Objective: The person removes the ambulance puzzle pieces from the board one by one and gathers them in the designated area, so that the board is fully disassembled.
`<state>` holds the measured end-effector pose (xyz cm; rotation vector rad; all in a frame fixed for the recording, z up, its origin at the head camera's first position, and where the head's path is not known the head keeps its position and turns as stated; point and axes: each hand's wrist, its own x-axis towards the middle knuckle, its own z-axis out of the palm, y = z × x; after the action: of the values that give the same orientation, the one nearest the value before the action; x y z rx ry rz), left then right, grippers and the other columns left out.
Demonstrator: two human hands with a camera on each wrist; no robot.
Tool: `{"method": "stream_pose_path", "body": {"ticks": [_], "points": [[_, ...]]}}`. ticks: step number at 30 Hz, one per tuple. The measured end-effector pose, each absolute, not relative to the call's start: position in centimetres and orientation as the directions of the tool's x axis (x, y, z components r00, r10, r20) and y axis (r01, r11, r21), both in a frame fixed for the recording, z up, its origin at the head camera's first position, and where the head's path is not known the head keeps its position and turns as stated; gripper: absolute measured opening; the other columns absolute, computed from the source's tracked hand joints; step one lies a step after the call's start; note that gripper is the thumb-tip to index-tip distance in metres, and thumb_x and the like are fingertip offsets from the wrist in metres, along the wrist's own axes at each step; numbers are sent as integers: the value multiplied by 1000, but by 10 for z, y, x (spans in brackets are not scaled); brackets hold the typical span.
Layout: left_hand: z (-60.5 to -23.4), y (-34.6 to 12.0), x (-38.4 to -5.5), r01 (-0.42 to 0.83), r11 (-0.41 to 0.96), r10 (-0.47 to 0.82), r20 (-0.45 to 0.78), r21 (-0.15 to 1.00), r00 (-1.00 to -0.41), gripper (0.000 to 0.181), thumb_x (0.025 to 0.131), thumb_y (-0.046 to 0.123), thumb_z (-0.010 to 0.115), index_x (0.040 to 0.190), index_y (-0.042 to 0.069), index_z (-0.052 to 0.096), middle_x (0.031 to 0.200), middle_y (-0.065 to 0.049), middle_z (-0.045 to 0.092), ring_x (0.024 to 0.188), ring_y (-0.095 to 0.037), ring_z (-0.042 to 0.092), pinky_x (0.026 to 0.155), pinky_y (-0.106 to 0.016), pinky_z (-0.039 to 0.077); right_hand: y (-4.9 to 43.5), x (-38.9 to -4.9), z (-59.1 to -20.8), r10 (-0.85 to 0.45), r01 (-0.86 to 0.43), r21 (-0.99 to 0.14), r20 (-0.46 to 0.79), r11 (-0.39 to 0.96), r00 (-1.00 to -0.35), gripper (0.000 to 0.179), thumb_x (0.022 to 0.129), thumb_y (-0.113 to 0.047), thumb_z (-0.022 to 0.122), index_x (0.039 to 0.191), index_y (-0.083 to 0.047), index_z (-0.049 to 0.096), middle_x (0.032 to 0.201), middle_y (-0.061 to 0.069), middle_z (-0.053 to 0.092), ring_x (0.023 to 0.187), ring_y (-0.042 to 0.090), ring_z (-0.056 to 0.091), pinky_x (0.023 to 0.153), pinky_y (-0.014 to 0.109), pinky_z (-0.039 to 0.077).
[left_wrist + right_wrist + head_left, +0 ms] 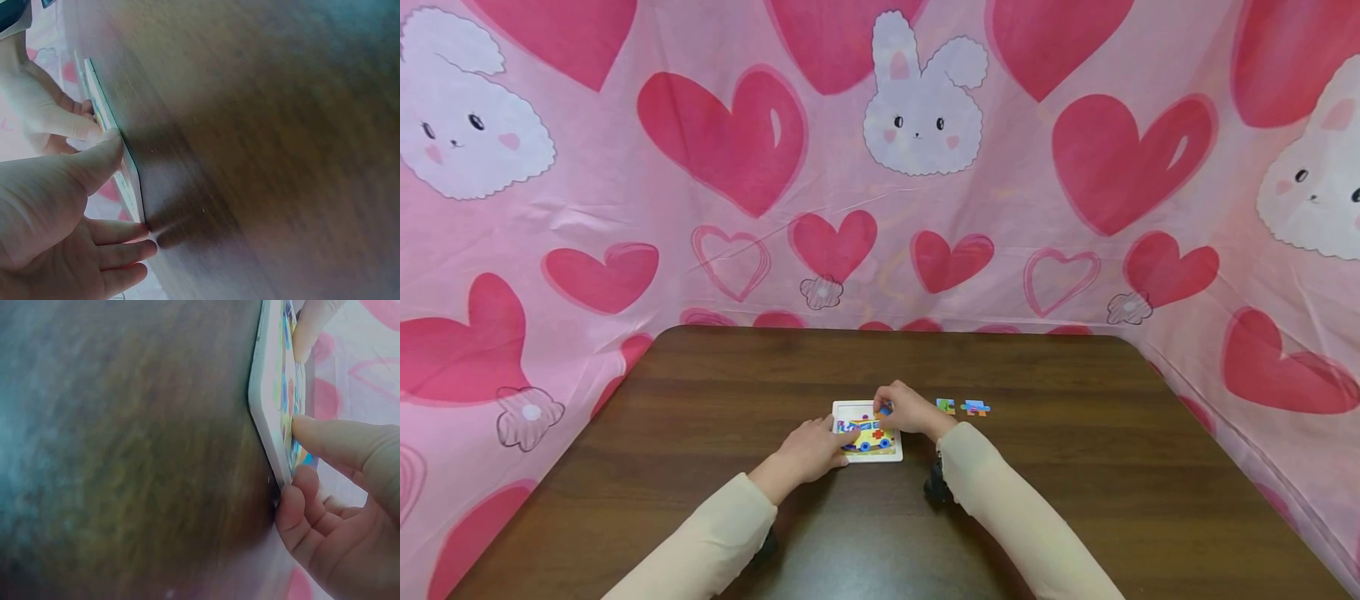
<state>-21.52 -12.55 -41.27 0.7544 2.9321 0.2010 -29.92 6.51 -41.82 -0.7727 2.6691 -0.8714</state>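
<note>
A white-framed jigsaw puzzle showing a yellow ambulance lies flat on the table. My left hand is at its left side. In the left wrist view the left thumb presses on the puzzle, while the fingers stretch out beside the frame's edge. At the upper right of the frame, my right hand pinches a small blue and orange puzzle piece, mostly covered by the fingers. The right wrist view shows the right thumb over the picture and curled fingertips at the white rim.
Two loose puzzle pieces lie right of the frame: a green and blue one and a blue and purple one beside it. The brown wooden table runs back to a pink curtain with hearts and bunnies.
</note>
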Motion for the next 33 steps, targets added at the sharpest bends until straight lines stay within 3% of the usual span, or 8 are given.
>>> {"method": "stream_pose_path", "body": {"ticks": [5,9,17,24,33], "points": [[-412,-125,-216,468,871,483,-76,151,-872,45,85,28,65,128,15,57,126,-25,49,116,-39,45,98,-49,33,67,-299,-418,-515,-376,-613,-59,695,-855,32,78,-10,74,99,-8,50,92,5,45,85,20,46,80,36,43],[-412,-125,-215,469,870,483,-74,148,-872,45,85,28,65,128,15,57,126,-25,49,116,-40,45,97,-49,34,68,-300,-420,-492,-359,-609,-60,707,-868,31,79,-12,73,102,-7,52,93,5,46,85,20,47,83,36,44],[-413,-125,-215,475,866,489,-65,154,-870,45,85,28,65,127,14,58,125,-26,49,115,-41,46,96,-51,34,71,-302,-424,-514,-380,-654,-16,654,-858,19,84,-8,67,100,-13,57,91,4,52,81,20,48,72,34,44],[-412,-126,-215,467,866,485,-72,179,-872,46,85,27,66,127,14,57,126,-26,48,115,-41,46,97,-51,33,72,-301,-423,-485,-315,-728,-27,609,-874,16,88,-2,61,101,-10,61,80,6,53,59,16,51,54,27,47],[-413,-126,-214,457,869,478,-77,191,-875,46,85,27,66,128,14,57,127,-26,48,114,-41,46,97,-51,33,78,-302,-424,-430,-282,-767,9,576,-903,12,86,-4,64,97,-7,60,73,5,54,55,17,51,53,27,48]]}}
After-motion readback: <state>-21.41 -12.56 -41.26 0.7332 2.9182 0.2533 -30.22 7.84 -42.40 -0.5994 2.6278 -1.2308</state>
